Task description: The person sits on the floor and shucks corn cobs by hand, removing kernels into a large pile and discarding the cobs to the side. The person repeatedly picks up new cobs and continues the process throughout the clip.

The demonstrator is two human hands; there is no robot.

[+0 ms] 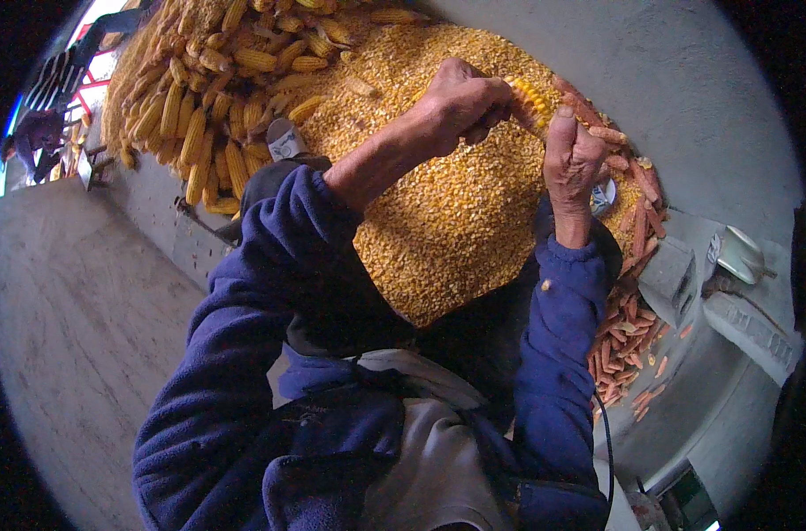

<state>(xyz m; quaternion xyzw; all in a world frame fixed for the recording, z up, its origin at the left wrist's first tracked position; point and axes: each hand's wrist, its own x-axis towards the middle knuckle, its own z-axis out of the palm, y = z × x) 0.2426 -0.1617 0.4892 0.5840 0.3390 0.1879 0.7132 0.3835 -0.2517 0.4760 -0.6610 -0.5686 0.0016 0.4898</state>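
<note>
My left hand [469, 103] grips one end of a corn ear [530, 97], and my right hand [571, 156] is closed around its other end. Yellow kernels show on the stretch of ear between the two fists; part of its surface looks reddish and bare. Both hands are above a broad heap of loose corn kernels [443, 212] that reaches back between my knees. Much of the ear is hidden inside my fingers. A single kernel [546, 285] clings to my right sleeve.
Unshelled corn ears [197, 126] are piled at the upper left. Reddish bare cobs [622, 352] lie along the right side, near a grey block-like object [668, 279] and a shiny metal object [741, 255]. Another person [35, 139] is at the far left beside a small stool [92, 166].
</note>
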